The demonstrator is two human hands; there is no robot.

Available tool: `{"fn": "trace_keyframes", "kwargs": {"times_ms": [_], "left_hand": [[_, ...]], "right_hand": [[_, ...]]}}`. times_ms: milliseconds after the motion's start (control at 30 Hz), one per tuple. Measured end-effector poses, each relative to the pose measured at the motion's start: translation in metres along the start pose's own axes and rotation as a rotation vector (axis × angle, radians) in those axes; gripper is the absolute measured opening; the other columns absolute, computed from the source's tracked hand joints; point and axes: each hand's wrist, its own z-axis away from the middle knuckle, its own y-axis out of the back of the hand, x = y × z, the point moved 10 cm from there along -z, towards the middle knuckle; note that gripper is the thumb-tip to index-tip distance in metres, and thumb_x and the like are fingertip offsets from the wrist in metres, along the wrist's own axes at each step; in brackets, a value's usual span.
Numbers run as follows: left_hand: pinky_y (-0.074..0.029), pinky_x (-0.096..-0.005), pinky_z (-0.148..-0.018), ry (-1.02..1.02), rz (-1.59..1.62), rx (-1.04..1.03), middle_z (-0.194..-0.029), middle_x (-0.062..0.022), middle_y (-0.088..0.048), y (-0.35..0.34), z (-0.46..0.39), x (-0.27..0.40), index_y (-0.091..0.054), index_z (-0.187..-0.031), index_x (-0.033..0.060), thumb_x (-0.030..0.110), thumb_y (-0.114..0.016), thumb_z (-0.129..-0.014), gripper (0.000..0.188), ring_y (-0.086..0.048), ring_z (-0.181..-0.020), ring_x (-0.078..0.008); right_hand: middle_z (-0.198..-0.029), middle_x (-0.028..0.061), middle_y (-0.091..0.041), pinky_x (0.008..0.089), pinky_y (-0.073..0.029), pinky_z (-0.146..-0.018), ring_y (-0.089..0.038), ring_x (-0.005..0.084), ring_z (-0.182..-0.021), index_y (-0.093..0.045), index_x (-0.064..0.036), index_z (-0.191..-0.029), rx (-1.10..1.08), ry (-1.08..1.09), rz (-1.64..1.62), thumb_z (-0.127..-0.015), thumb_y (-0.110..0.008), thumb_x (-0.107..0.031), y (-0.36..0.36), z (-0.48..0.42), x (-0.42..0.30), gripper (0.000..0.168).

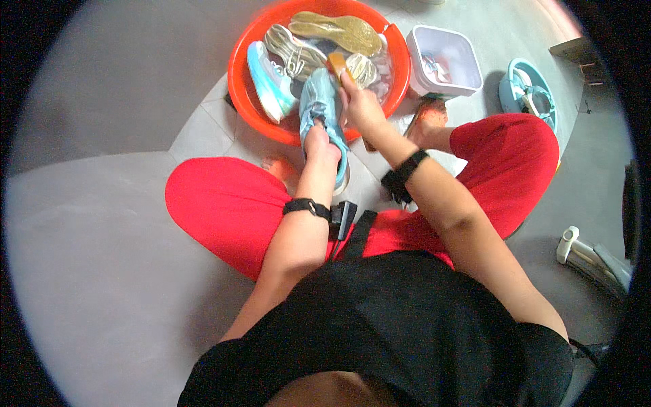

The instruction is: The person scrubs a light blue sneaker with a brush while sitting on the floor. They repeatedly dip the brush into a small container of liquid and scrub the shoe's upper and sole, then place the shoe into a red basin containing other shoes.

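A light blue wet shoe (321,91) points away from me, its toe over the red plastic basin (237,96). My left hand (320,142) reaches into the shoe's opening and holds it; the fingers are hidden inside. In my right hand (362,104) is a yellow-brown object (338,66), probably a scrubbing brush, against the right side of the shoe near the toe. Its working face is out of sight. Within the basin, a blue and white sneaker (267,84) leans on the left wall. A tan-soled shoe (338,33) lies sole up at the back, near pale laced shoes (292,48).
Right of the basin stands a whitish plastic tub (470,61) with small items inside. Farther right, a light blue basin (503,91) holds shoes or parts of them. A white and silver object (595,259) lies on the grey floor. My bare feet (424,122) flank the red basin.
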Motion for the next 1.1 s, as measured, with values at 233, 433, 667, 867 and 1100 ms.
{"fn": "trace_keyframes", "kwargs": {"times_ms": [233, 433, 667, 867, 1100], "left_hand": [[-0.049, -0.0398, -0.088, 0.009, -0.039, 0.021, -0.118, -0.0122, -0.058, 0.009, -0.006, -0.002, -0.053, -0.12, 0.0023, 0.022, -0.039, -0.1, 0.032, -0.059, -0.1, -0.0271], [-0.048, -0.0401, -0.089, -0.021, 0.085, -0.136, -0.126, -0.0105, -0.055, 0.012, -0.018, 0.003, -0.046, -0.131, 0.007, 0.021, -0.035, -0.101, 0.035, -0.057, -0.106, -0.0277], [-0.048, -0.0379, -0.089, 0.035, -0.033, -0.115, -0.124, -0.01, -0.055, 0.02, -0.02, -0.013, -0.047, -0.128, 0.0048, 0.023, -0.041, -0.1, 0.035, -0.058, -0.103, -0.0253], [-0.049, -0.0392, -0.09, -0.03, 0.049, -0.139, -0.121, -0.012, -0.056, 0.009, -0.006, -0.002, -0.047, -0.129, 0.0062, 0.019, -0.038, -0.1, 0.033, -0.058, -0.103, -0.0255], [-0.043, -0.0373, -0.095, -0.01, -0.078, -0.125, -0.121, -0.0096, -0.056, 0.014, -0.011, -0.011, -0.052, -0.123, 0.0051, 0.02, -0.04, -0.1, 0.03, -0.055, -0.106, -0.0232]], "right_hand": [[-0.076, 0.0284, -0.062, 0.0539, -0.049, -0.067, -0.061, 0.0457, -0.074, -0.052, -0.012, -0.124, -0.094, -0.015, 0.014, -0.09, -0.052, -0.024, 0.01, 0.007, -0.026, 0.036], [-0.079, 0.0288, -0.062, 0.0536, -0.049, -0.07, -0.062, 0.0458, -0.077, -0.05, -0.011, -0.126, -0.117, -0.058, -0.052, -0.09, -0.051, -0.024, 0.0, 0.005, -0.03, 0.038], [-0.086, 0.0253, -0.064, 0.0501, -0.05, -0.073, -0.062, 0.0429, -0.082, -0.055, -0.01, -0.119, -0.177, -0.069, -0.029, -0.091, -0.049, -0.027, 0.016, -0.019, -0.014, 0.033], [-0.091, 0.0279, -0.062, 0.0442, -0.051, -0.075, -0.063, 0.0412, -0.086, -0.052, -0.012, -0.129, -0.208, -0.011, -0.012, -0.09, -0.056, -0.022, 0.021, 0.01, -0.024, 0.04], [-0.093, 0.0281, -0.061, 0.0465, -0.05, -0.077, -0.062, 0.0424, -0.087, -0.054, -0.013, -0.127, -0.093, 0.022, -0.046, -0.091, -0.052, -0.029, 0.022, -0.033, -0.013, 0.039]]}}
